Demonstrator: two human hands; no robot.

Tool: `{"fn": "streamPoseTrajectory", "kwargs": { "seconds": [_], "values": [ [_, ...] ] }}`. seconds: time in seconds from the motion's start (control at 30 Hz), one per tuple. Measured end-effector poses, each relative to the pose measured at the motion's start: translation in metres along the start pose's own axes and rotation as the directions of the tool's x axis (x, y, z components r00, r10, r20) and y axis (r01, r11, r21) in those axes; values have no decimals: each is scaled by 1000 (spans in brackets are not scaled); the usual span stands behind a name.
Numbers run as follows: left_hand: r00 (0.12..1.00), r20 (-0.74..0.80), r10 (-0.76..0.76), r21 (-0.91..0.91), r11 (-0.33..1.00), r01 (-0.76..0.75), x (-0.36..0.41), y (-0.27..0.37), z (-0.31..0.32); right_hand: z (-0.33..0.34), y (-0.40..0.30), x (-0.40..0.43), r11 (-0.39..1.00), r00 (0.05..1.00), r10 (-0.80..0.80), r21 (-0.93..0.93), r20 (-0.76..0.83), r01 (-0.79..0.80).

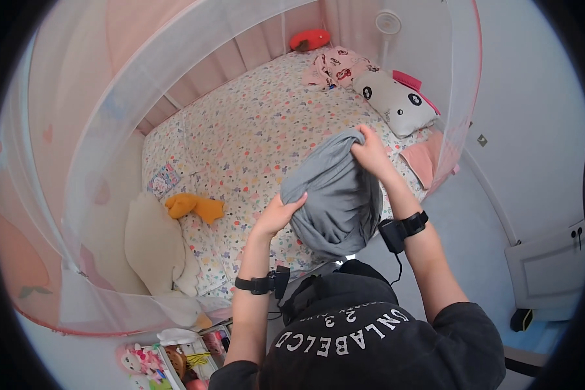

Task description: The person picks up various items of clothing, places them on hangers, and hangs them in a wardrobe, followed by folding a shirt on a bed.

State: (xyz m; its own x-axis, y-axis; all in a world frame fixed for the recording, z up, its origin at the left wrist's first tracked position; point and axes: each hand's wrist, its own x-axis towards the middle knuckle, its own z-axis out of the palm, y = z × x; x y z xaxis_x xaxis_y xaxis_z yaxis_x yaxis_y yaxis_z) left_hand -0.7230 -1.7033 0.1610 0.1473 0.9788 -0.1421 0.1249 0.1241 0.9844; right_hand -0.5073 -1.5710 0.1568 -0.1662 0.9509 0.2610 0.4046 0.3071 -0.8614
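Observation:
A grey cloth garment point(339, 195) hangs bunched between my hands, over the near right edge of a bed point(239, 136) with a flower-patterned sheet. My left hand point(280, 212) grips its left side, thumb laid on top of the fabric. At the upper right end, my right hand point(369, 152) pinches a gathered fold. The cloth droops in loose creases, and its exact kind cannot be made out. Black straps with small devices circle both my forearms.
A mesh bed tent point(90, 161) arches around the bed. Left lies a white plush toy point(154, 243) with orange feet point(195, 205). A face-print pillow point(395, 105), pink cloth point(339, 68) and red cushion point(310, 40) sit at the far side. Below stands a toy-filled storage bin point(172, 363).

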Motion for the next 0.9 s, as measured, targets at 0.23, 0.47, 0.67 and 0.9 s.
{"fn": "streamPoseTrajectory", "kwargs": {
  "seconds": [0.23,0.47,0.67,0.9],
  "values": [
    [996,-83,29,-650,756,-76,9,4,2,65,-23,-96,918,919,-393,42,-28,394],
    [984,-83,159,-883,445,-147,-7,12,-27,80,50,-71,995,874,77,13,479,-95],
    [972,-216,97,-884,403,-236,-26,-16,-76,49,-9,-48,225,681,195,644,706,-731],
    [998,52,-33,-107,994,39,-5,-45,-5,65,-20,-38,-24,612,-18,612,791,-791]
  ]
}}
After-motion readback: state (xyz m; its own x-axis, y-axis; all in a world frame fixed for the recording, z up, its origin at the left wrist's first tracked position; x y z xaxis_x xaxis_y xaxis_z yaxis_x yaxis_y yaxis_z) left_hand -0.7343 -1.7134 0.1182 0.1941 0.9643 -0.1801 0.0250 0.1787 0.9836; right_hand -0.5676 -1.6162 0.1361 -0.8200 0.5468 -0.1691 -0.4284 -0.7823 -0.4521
